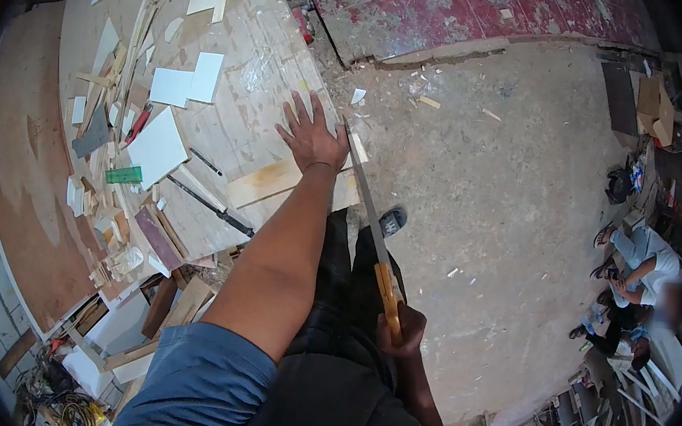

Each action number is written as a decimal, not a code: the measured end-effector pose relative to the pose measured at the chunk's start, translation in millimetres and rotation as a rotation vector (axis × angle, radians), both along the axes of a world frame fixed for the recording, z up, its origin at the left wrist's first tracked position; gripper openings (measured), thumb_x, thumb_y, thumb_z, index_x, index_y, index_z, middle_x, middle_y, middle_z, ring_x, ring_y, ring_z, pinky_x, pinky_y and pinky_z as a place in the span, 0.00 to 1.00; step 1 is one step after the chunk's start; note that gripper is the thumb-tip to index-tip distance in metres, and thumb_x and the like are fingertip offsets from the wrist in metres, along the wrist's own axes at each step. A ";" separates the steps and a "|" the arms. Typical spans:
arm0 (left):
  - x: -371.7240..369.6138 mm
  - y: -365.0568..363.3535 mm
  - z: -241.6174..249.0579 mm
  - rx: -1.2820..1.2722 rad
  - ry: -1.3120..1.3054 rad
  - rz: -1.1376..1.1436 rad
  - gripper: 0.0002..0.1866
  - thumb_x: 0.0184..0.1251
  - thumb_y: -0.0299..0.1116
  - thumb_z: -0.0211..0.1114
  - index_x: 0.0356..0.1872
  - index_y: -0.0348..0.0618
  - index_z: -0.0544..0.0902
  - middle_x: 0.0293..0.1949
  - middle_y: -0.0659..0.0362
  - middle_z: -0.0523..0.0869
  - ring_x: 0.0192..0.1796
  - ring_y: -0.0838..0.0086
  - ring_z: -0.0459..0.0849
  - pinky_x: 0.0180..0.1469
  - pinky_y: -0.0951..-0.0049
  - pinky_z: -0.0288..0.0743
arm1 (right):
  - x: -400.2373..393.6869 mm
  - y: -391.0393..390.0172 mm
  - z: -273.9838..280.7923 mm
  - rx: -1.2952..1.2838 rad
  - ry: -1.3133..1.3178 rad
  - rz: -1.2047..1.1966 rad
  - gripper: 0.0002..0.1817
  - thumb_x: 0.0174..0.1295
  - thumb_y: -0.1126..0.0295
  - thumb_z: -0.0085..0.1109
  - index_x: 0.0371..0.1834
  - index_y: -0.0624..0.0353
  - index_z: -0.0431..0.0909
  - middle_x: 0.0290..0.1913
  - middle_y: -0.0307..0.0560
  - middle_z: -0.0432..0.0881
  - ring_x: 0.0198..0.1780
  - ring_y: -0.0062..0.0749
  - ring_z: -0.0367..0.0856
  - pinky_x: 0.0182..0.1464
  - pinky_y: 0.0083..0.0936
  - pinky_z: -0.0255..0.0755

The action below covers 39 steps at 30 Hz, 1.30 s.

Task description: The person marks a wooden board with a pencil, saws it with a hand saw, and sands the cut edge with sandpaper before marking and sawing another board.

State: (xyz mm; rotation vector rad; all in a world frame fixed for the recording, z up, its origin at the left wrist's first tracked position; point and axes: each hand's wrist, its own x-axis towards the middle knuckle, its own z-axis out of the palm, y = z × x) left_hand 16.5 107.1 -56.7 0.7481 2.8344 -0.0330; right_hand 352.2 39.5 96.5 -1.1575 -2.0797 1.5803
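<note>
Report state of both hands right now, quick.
Left hand: open, spread out over the table.
Right hand: closed, holding the saw by its handle.

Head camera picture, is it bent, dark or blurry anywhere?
In the head view, wide-angle distortion bows the brown board at left; the head view's corners fade to black; in the head view, a blur covers the head of a seated person, while the saw looks fairly sharp.
</note>
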 end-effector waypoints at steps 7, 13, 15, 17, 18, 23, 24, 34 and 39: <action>-1.4 1.6 -0.8 -0.009 0.018 0.006 0.44 0.66 0.51 0.59 0.82 0.57 0.52 0.83 0.53 0.42 0.83 0.50 0.41 0.78 0.34 0.35 | 7.9 1.6 -4.0 0.017 0.027 0.037 0.10 0.50 0.76 0.65 0.24 0.59 0.70 0.19 0.50 0.66 0.15 0.42 0.69 0.19 0.33 0.62; -1.1 1.3 1.2 0.014 -0.001 0.006 0.44 0.67 0.51 0.59 0.82 0.56 0.51 0.83 0.52 0.41 0.83 0.49 0.40 0.78 0.33 0.34 | 5.0 15.7 19.5 -0.008 -0.009 0.048 0.11 0.51 0.76 0.66 0.24 0.60 0.70 0.20 0.51 0.68 0.16 0.43 0.71 0.20 0.31 0.65; -1.4 1.0 0.7 -0.005 -0.004 -0.004 0.45 0.67 0.51 0.59 0.82 0.55 0.51 0.83 0.51 0.41 0.83 0.49 0.40 0.78 0.33 0.34 | 1.5 18.5 31.4 -0.090 -0.049 0.040 0.11 0.51 0.77 0.66 0.24 0.61 0.70 0.20 0.52 0.68 0.16 0.44 0.72 0.20 0.32 0.66; -1.5 -0.1 -2.0 0.008 -0.013 -0.008 0.46 0.65 0.51 0.59 0.82 0.54 0.50 0.83 0.50 0.40 0.83 0.49 0.39 0.78 0.34 0.32 | 1.8 16.6 41.1 -0.172 -0.092 0.047 0.10 0.53 0.77 0.66 0.24 0.61 0.70 0.20 0.52 0.69 0.17 0.45 0.73 0.21 0.32 0.67; -2.3 -1.1 -1.5 0.025 -0.015 -0.010 0.47 0.63 0.51 0.59 0.82 0.53 0.50 0.83 0.49 0.40 0.83 0.49 0.38 0.78 0.35 0.31 | 1.8 14.7 43.4 -0.171 -0.092 0.047 0.10 0.53 0.77 0.66 0.24 0.61 0.70 0.20 0.52 0.69 0.17 0.45 0.73 0.21 0.32 0.67; -2.4 -1.2 3.1 0.023 -0.008 -0.021 0.48 0.63 0.52 0.60 0.82 0.53 0.50 0.83 0.49 0.40 0.83 0.48 0.39 0.78 0.34 0.32 | -0.8 9.6 40.1 -0.019 -0.087 0.096 0.10 0.52 0.76 0.67 0.25 0.61 0.72 0.21 0.53 0.72 0.21 0.50 0.77 0.23 0.35 0.71; -2.5 -1.6 4.3 0.019 -0.011 -0.019 0.48 0.63 0.53 0.60 0.82 0.53 0.50 0.83 0.49 0.40 0.83 0.48 0.39 0.78 0.34 0.33 | -2.6 11.1 40.7 -0.013 -0.088 0.099 0.10 0.52 0.76 0.67 0.25 0.61 0.72 0.21 0.53 0.72 0.21 0.50 0.77 0.23 0.35 0.71; -3.9 -0.9 3.8 -0.008 -0.021 -0.029 0.47 0.63 0.53 0.60 0.82 0.54 0.52 0.83 0.47 0.41 0.83 0.47 0.39 0.78 0.33 0.33 | 8.7 7.3 9.7 0.060 -0.008 0.097 0.08 0.52 0.75 0.65 0.26 0.61 0.72 0.21 0.52 0.72 0.20 0.50 0.75 0.24 0.36 0.67; -2.2 0.9 2.9 -0.016 -0.010 -0.029 0.46 0.63 0.52 0.60 0.82 0.55 0.52 0.83 0.47 0.39 0.83 0.47 0.38 0.78 0.33 0.31 | 18.7 8.9 2.8 0.060 -0.006 0.081 0.10 0.48 0.78 0.65 0.24 0.61 0.70 0.21 0.54 0.71 0.20 0.53 0.75 0.24 0.38 0.69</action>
